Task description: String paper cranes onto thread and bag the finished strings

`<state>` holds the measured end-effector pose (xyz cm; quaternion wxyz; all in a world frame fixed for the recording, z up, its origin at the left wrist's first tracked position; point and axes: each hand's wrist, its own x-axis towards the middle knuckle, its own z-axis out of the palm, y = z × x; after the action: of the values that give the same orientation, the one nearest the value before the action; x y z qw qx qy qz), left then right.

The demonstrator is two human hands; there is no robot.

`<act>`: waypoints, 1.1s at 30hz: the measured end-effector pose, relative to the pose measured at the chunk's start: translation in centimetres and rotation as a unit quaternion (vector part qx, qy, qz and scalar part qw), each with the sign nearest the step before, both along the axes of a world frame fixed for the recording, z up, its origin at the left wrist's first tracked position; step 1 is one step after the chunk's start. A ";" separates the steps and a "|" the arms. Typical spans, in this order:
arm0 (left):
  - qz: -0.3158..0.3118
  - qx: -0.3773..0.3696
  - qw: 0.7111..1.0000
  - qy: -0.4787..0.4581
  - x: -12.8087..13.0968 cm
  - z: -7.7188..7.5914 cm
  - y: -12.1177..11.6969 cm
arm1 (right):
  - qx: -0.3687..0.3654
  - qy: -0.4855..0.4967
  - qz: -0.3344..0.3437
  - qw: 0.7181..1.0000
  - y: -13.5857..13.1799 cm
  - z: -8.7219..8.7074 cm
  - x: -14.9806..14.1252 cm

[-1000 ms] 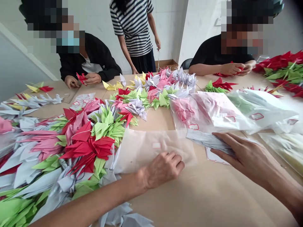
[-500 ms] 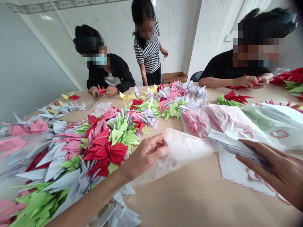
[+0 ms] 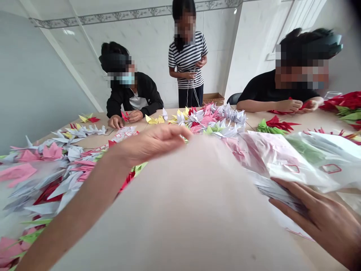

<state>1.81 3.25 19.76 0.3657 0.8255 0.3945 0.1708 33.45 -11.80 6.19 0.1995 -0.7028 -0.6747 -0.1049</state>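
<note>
My left hand (image 3: 149,145) is raised above the table, its fingers pinched on the top edge of a clear plastic bag (image 3: 194,203). The bag hangs close to the camera and blurs much of the table behind it. My right hand (image 3: 316,220) rests at the lower right, its fingers closed around a flat stack of pale grey folded paper (image 3: 275,190). Strings of folded paper cranes in red, green, pink and grey (image 3: 53,177) lie to the left of my left arm.
More clear bags holding red and green paper (image 3: 284,156) lie at the right. Crane clusters (image 3: 208,120) fill the table's middle. Two seated people (image 3: 132,98) fold red paper at the far edge; a third in a striped shirt (image 3: 187,56) stands handling string.
My left hand has lifted the plastic bag off the table and up toward the camera. My right hand has stayed on the grey paper stack. The view has tilted upward.
</note>
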 end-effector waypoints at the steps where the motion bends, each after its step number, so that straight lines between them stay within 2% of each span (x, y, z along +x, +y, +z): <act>1: -0.060 -0.031 0.998 0.015 1.1 -1.4 0.2 | -0.007 -0.019 0.008 1.000 0.1 -0.3 0.2; 3: -0.234 -0.070 0.968 0.063 3.4 -5.5 0.3 | -0.020 -0.061 0.013 0.998 0.2 -0.8 0.8; 4: -0.278 -0.051 0.957 0.070 4.5 -7.9 0.2 | -0.024 -0.078 0.007 0.997 0.2 -1.0 1.1; 6: -0.334 0.037 0.938 0.087 6.2 -12.2 -0.3 | -0.029 -0.098 -0.006 0.995 0.0 -1.0 1.5; 7: -0.363 0.098 0.920 0.108 6.8 -13.9 -0.7 | -0.031 -0.104 -0.006 0.994 -0.1 -0.9 1.6; 8: -0.371 0.162 0.905 0.131 7.2 -15.0 -1.2 | -0.034 -0.111 -0.003 0.993 -0.2 -0.6 1.5; 9: -0.346 0.220 0.900 0.147 7.4 -15.7 -1.7 | -0.035 -0.116 -0.001 0.993 -0.3 -0.3 1.3; 11: -0.265 0.287 0.906 0.166 7.5 -15.7 -3.2 | -0.044 -0.117 0.003 0.992 -0.4 0.3 0.7; 12: -0.222 0.292 0.914 0.174 7.4 -15.5 -4.2 | -0.053 -0.111 0.001 0.992 -0.4 0.5 0.4; 15: -0.145 0.223 0.936 0.232 7.1 -15.4 -8.0 | -0.083 -0.085 0.002 0.993 -0.4 0.5 0.0; 17: -0.096 0.207 0.926 0.301 7.0 -16.7 -10.9 | -0.091 -0.075 0.008 0.993 -0.4 -0.1 0.0; 18: -0.070 0.233 0.914 0.324 7.0 -17.6 -12.1 | -0.090 -0.072 0.011 0.993 -0.5 -0.5 0.0; 21: -0.053 0.262 0.900 0.345 7.1 -19.9 -14.3 | -0.088 -0.063 0.020 0.994 -0.6 -1.6 0.2; 24: -0.061 0.240 0.906 0.344 7.2 -19.9 -13.7 | -0.095 -0.050 0.028 0.994 -0.6 -1.8 0.1; 28: -0.066 0.112 0.951 0.280 6.9 -17.7 -11.0 | -0.110 -0.021 0.059 0.992 -0.8 -0.9 0.2; 30: -0.034 0.064 0.971 0.229 6.5 -16.9 -10.1 | -0.111 -0.004 0.089 0.990 -1.0 -0.3 0.3; 33: 0.009 0.026 0.985 0.170 6.0 -16.6 -9.6 | -0.126 0.004 0.137 0.983 -1.6 0.1 0.5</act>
<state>7.78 -6.32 3.12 0.2699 0.8483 0.4536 0.0416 33.90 -13.40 6.34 0.1249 -0.6237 -0.7715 0.0119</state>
